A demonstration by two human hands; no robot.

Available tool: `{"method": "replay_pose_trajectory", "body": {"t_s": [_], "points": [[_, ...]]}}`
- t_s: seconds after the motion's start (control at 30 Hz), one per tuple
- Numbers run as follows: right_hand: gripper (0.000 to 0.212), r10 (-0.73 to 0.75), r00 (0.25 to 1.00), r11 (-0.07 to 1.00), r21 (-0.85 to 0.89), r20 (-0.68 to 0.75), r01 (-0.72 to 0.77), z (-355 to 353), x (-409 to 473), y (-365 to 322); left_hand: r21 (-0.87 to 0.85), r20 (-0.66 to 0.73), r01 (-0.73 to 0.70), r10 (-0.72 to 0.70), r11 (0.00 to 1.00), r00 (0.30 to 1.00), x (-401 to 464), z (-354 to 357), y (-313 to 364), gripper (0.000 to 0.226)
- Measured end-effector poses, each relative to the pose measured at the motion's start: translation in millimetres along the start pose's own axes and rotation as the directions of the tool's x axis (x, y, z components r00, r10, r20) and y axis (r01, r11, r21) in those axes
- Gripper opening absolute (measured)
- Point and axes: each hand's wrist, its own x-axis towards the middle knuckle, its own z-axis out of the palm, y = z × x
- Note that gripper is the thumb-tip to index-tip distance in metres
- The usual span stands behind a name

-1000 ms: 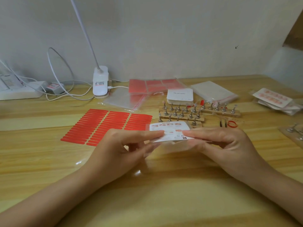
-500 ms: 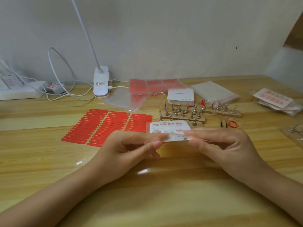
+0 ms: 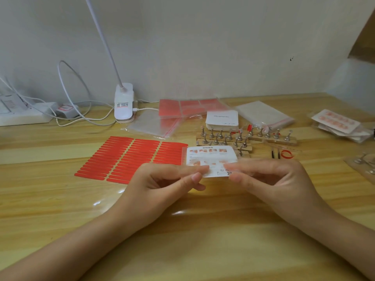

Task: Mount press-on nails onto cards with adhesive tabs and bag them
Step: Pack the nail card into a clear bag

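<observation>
- Since the earlier frame, both hands had drawn slightly closer together at the centre of the frame, and the printed card (image 3: 211, 160) between them stood a little more upright
- Left hand (image 3: 160, 185) pinched the card's lower left edge between thumb and forefinger, its other fingers curled beneath
- Right hand (image 3: 272, 179) pinched the card's lower right corner the same way
- A clear bag seemed to sheathe the card, though its edges were too faint to tell for sure
- Left of the card, a sheet of red adhesive tabs (image 3: 129, 157) lay flat on the desk (image 3: 203, 240), just beside the left hand
- Behind the card, wooden strips with metal nail stands (image 3: 229, 136) sat in rows, some stands carrying small nails
- Further back lay a white stack of cards (image 3: 222, 120), a pile of zip bags (image 3: 263, 115) and red sheets in clear film (image 3: 188, 107)
- At the right edge of the frame, finished bagged cards (image 3: 336, 122) were heaped
- In the upper left of the frame stood a white clip lamp (image 3: 123, 104), with a power strip (image 3: 24, 112) and looping white cables (image 3: 81, 116) near it
- A small red ring (image 3: 286, 154) lay right of the stands
</observation>
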Motion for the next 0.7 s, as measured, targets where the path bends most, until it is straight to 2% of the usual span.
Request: {"method": "replay_pose_trajectory", "body": {"t_s": [0.1, 0.3, 0.43, 0.7], "points": [[0.020, -0.005, 1.000, 0.999, 0.034, -0.023, 0.006, 0.0, 0.8, -0.5, -0.031, -0.004, 0.032, -0.033, 0.999, 0.999, 0.3, 1.7, 2.8, 0.022], [0.016, 0.004, 1.000, 1.000, -0.015, -0.025, -0.005, 1.7, -1.1, -0.3, -0.077, 0.009, 0.084, -0.084, 0.993, 0.996, -0.7, -0.7, 7.6, 0.021], [0.015, -0.009, 0.999, 0.999, -0.045, -0.052, 0.006, 2.5, -1.4, -0.3, -0.025, 0.039, 0.106, -0.104, 0.994, 0.994, 0.1, -1.0, 6.5, 0.021], [0.014, 0.062, 0.998, 0.998, 0.020, -0.005, -0.062, 2.8, 0.1, -0.9, -0.059, -0.010, 0.130, -0.131, 0.990, 0.991, 2.1, 2.3, 3.6, 0.020]]}}
